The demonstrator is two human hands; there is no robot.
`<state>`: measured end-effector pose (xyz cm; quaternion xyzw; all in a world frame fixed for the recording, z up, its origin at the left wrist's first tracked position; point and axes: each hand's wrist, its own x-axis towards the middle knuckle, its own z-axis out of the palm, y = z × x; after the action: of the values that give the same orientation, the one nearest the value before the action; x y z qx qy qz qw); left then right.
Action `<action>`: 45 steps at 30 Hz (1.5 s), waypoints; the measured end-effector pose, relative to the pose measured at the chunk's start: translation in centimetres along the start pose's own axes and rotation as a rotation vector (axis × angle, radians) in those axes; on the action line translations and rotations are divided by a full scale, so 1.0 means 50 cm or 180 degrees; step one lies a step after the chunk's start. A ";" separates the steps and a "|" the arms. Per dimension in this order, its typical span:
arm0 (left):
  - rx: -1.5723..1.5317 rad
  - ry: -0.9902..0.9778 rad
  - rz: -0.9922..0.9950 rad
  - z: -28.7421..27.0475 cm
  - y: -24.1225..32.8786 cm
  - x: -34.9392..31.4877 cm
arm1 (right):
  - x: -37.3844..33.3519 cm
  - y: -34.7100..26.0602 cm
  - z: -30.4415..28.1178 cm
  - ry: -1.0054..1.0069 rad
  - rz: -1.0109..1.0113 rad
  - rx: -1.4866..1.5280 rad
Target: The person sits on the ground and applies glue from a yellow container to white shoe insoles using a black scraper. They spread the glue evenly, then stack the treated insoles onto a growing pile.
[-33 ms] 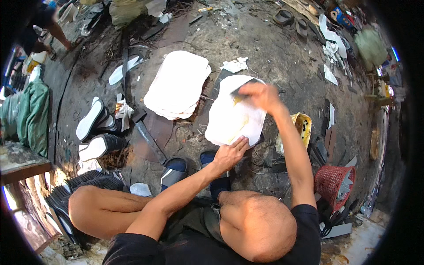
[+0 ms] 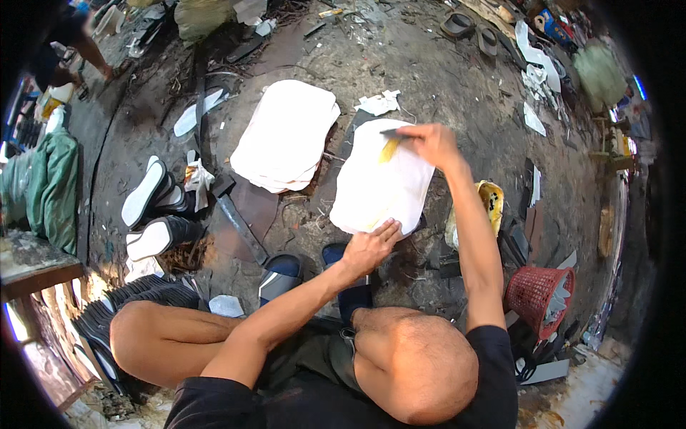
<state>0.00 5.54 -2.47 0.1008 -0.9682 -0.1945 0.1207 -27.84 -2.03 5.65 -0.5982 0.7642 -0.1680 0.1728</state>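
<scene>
A stack of white sheets (image 2: 382, 182) with rounded corners lies on the ground in front of me. My left hand (image 2: 371, 245) rests on its near edge with outstretched fingers, pressing it down. Over the far right part of the top sheet, my right hand (image 2: 434, 146) grips a dark-handled brush (image 2: 397, 134). Yellow shows at the brush's tip, against the sheet; whether this is bristle or glue is hard to tell. Another, larger stack of white sheets (image 2: 284, 136) sits to the left. Right of my right forearm stands a yellow-stained tub (image 2: 491, 200), partly hidden by the arm.
A hammer (image 2: 239, 220) lies left of my sandalled feet. White-soled shoes (image 2: 144, 193) and a pile of dark soles (image 2: 136, 297) are farther left. A red basket (image 2: 537, 300) with scraps stands at right. Sandals (image 2: 471, 34) and scraps lie beyond; another person's legs (image 2: 93, 57) show far left.
My right hand has shifted slightly and the brush, blurred before, now shows clearly with its yellow tip farther up the sheet. My left hand stays in place on the near edge.
</scene>
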 end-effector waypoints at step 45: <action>-0.1064 0.2315 -0.1545 -0.092 -0.104 -0.014 | -0.421 -0.187 0.132 0.0570 0.0256 -0.0483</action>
<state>2.71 -0.61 -0.58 0.3652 -0.7668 -0.3226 0.4178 -12.02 15.99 5.49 -0.5611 0.8105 -0.1554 0.0647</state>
